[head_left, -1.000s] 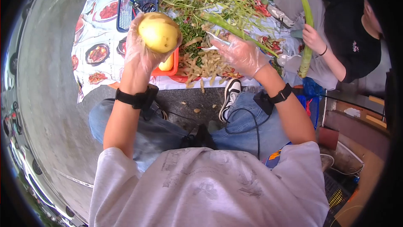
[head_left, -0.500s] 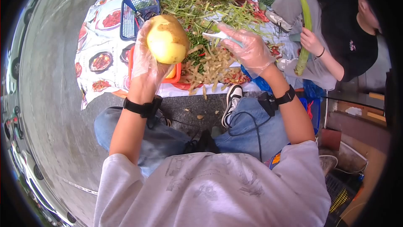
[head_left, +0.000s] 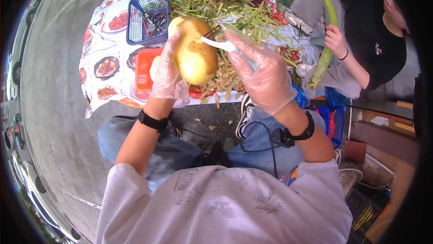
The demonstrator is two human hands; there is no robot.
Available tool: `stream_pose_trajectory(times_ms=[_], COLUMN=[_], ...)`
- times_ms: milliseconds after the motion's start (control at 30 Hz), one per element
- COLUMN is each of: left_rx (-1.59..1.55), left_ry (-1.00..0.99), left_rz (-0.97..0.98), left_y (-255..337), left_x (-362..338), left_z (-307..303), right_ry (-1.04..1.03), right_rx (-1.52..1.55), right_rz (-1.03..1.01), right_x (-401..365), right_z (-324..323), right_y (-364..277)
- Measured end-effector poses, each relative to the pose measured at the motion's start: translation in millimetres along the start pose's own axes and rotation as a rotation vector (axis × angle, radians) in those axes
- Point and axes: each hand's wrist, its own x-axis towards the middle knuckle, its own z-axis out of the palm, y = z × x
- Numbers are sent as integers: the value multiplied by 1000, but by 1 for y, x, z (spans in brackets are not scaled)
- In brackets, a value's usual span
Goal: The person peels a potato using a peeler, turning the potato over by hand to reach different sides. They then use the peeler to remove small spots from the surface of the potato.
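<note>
You have the large potato (head_left: 195, 66) in your left hand (head_left: 168, 72), up in front of you and above the printed cloth (head_left: 101, 48). The fingers of that hand are wrapped along its left side, with the potato resting against the clear plastic glove; its right side, mottled with brown skin, faces your other hand. Expect it to feel firm and fairly heavy, and it should not bruise easily. The bare yellow flesh is likely damp and slick against the plastic, so your surest hold is low and broad: palm under the rounded belly, fingers well round the left flank, with the rough brown patches giving more bite than the smooth part.

Your right hand (head_left: 266, 72) is closed round the peeler (head_left: 221, 44), its white end reaching left over the upper part of the potato. From this angle you can't quite tell whether that end touches the skin or sits just off it. The potato lies left of your right-hand fingers, near but apart from them.

Beyond your left wrist stands the red basket (head_left: 143, 73), and peelings (head_left: 231, 80) lie on the cloth between your two hands.
</note>
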Motion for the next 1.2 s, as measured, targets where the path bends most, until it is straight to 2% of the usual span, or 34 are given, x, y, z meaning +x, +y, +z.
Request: stream_pose_trajectory(times_ms=[100, 467, 733, 900, 1033, 1133, 1200], left_rx=[80, 101, 205, 270, 326, 233, 64], left_ry=[-59, -18, -30, 28, 66, 10, -8], left_rz=[31, 163, 221, 259, 242, 190, 11], left_y=[-7, -17, -15, -14, -11, -11, -7], left_x=[2, 5, 7, 2, 0, 6, 7], left_z=[-2, 0, -5, 2, 7, 0, 2], right_ry=[33, 100, -25, -77, -43, 2, 6], right_rx=[-48, -131, -183, -224, -206, -193, -195], right_rz=[16, -27, 41, 70, 43, -31, -92], right_x=[-9, -14, -12, -9, -10, -9, -3], right_z=[12, 29, 21, 17, 20, 19, 9], right_y=[-12, -13, -15, -19, -16, -7, 2])
